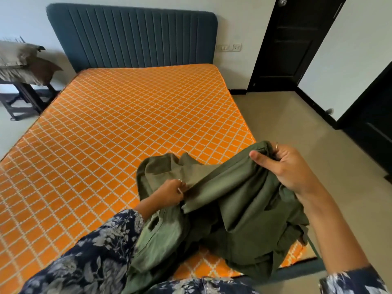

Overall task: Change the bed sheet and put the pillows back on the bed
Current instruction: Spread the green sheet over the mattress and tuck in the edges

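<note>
At the far left I see two pillows [23,62] stacked on a dark stand [27,96], which is beside the left edge of the bed and near the head corner. They are apart from the mattress.

The mattress [110,128] is bare; it is orange with a white diamond pattern. Behind its head edge stands the dark blue padded headboard [131,37], against the wall.

Lower in my view, the left arm comes in with a dark floral sleeve [91,251]. The left hand [169,193] is over the foot part of the mattress. Its fingers are curled and pressed together, and they pinch a fold of the green sheet [233,219]. A ring shows on one finger.

The green sheet is bunched and not spread. It lies over the foot-right corner of the mattress, and a part of it hangs over the foot edge toward me.

The right hand [284,164] is raised above the right edge of the mattress. Its thumb presses on top of a gathered part of the sheet and the other fingers curl under it, so it grips the cloth. This hand also has a ring.

To the right of the bed is the beige floor [297,128], and beyond it a black door [292,43] in the wall.
</note>
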